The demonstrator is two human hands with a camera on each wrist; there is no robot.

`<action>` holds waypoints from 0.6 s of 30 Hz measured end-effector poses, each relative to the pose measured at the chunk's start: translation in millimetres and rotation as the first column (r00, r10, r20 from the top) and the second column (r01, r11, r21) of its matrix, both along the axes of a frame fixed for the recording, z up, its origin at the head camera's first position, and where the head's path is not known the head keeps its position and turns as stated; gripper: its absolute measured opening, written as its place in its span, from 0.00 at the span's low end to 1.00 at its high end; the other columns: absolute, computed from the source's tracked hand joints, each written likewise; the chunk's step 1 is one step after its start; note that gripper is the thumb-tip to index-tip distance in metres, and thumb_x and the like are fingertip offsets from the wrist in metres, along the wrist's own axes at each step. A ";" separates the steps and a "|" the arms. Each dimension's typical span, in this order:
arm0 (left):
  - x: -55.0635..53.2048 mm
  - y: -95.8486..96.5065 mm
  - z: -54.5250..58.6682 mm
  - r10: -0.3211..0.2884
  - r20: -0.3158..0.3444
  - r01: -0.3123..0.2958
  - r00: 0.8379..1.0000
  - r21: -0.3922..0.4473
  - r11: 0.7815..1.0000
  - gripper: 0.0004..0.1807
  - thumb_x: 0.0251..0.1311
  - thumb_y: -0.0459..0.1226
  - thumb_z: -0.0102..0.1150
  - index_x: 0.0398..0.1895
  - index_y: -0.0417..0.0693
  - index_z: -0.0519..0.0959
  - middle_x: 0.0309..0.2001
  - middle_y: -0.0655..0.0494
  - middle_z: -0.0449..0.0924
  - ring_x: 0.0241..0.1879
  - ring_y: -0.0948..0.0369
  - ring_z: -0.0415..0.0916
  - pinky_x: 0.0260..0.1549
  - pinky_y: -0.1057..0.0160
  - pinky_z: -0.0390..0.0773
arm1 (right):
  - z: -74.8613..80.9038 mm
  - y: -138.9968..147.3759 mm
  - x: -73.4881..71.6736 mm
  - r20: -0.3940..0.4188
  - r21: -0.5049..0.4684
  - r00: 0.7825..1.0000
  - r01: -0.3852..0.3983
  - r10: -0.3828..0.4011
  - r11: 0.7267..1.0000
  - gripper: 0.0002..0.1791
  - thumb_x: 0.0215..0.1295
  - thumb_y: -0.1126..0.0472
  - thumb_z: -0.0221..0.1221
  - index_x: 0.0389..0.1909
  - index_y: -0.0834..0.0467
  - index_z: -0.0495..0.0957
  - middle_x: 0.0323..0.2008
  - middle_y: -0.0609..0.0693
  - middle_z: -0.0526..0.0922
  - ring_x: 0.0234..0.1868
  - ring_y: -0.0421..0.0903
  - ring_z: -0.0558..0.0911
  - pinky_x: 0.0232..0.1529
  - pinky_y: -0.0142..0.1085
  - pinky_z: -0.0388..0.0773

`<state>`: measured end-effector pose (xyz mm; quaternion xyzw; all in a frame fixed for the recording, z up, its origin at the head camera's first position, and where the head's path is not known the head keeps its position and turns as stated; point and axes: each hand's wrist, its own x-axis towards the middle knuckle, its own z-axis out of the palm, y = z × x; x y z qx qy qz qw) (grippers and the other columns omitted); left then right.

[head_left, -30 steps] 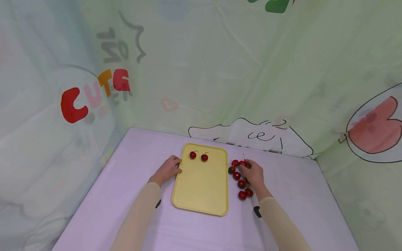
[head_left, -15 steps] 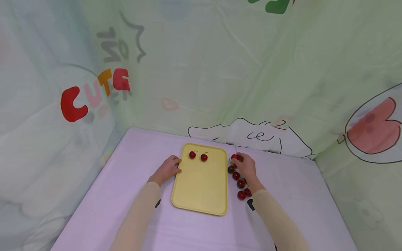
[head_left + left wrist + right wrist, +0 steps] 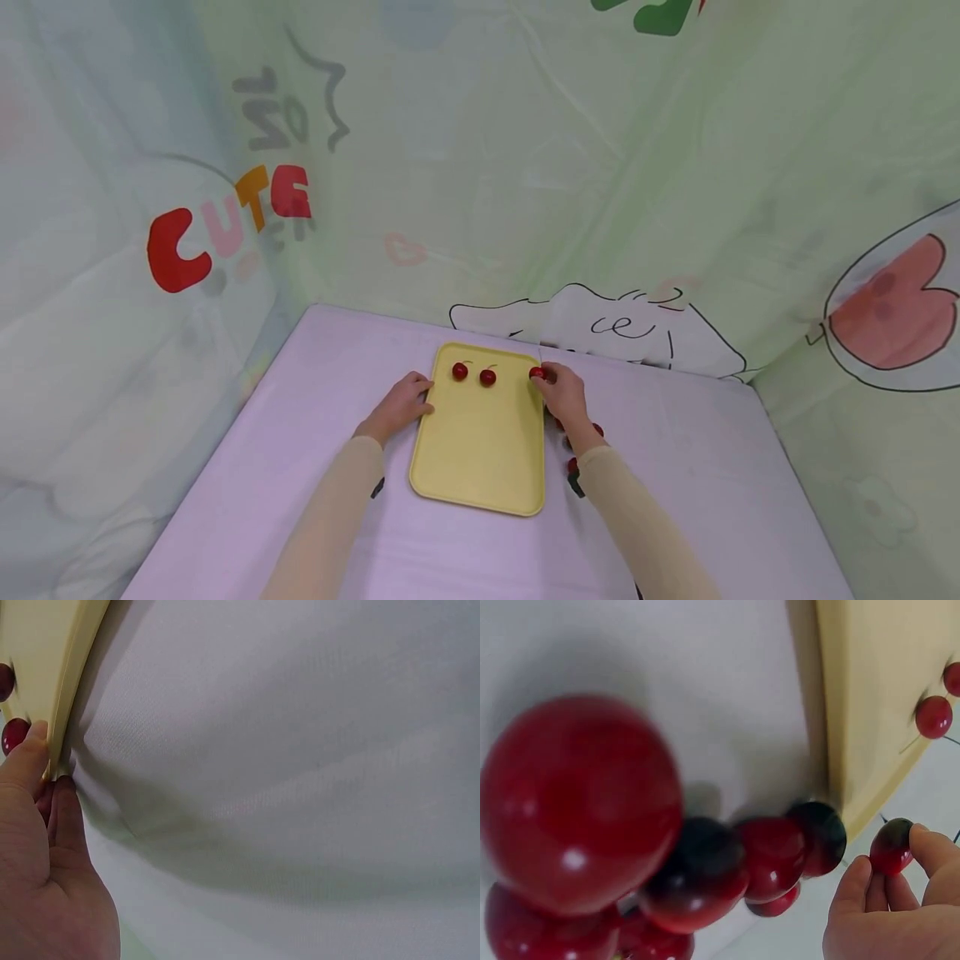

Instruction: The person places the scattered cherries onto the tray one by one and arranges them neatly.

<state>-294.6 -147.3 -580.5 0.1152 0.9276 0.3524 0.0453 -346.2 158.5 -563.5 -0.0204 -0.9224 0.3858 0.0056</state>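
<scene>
My left hand grips the left rim of the yellow tray. In the left wrist view, its thumb lies over the rim and the fingers are on the outer side. My right hand pinches a red cherry at the tray's far right corner. The right wrist view shows that held cherry between thumb and fingertips, dark on one side. Two cherries with stems, a left one and a right one, lie inside the tray near its far end.
Several loose cherries lie on the table beside the tray's right edge, partly hidden by my right hand and forearm in the head view. A printed cloth hangs behind the table and along its sides.
My right hand has lifted a cherry from the loose group and carried it left to the tray's far right corner. My left hand stays on the tray's left rim.
</scene>
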 end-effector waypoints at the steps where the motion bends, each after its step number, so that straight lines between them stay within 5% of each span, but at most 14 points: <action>1: -0.2 0.1 0.1 0.002 0.005 -0.002 1.000 0.001 1.000 0.26 0.61 0.33 0.64 0.61 0.30 0.73 0.54 0.44 0.71 0.55 0.52 0.71 0.61 0.55 0.71 | 1.5 -2.6 1.0 0.005 0.000 1.000 -0.004 0.004 1.000 0.25 0.68 0.58 0.61 0.63 0.63 0.73 0.53 0.61 0.78 0.49 0.54 0.75 0.53 0.45 0.79; 18: 0.4 0.1 -0.9 -0.014 0.008 0.014 1.000 -0.015 1.000 0.26 0.62 0.33 0.64 0.62 0.30 0.72 0.56 0.43 0.70 0.56 0.51 0.70 0.61 0.55 0.71 | -10.2 -24.1 -1.5 0.037 0.080 0.994 -0.103 0.101 0.991 0.23 0.66 0.60 0.62 0.58 0.67 0.75 0.52 0.62 0.79 0.49 0.56 0.76 0.58 0.50 0.76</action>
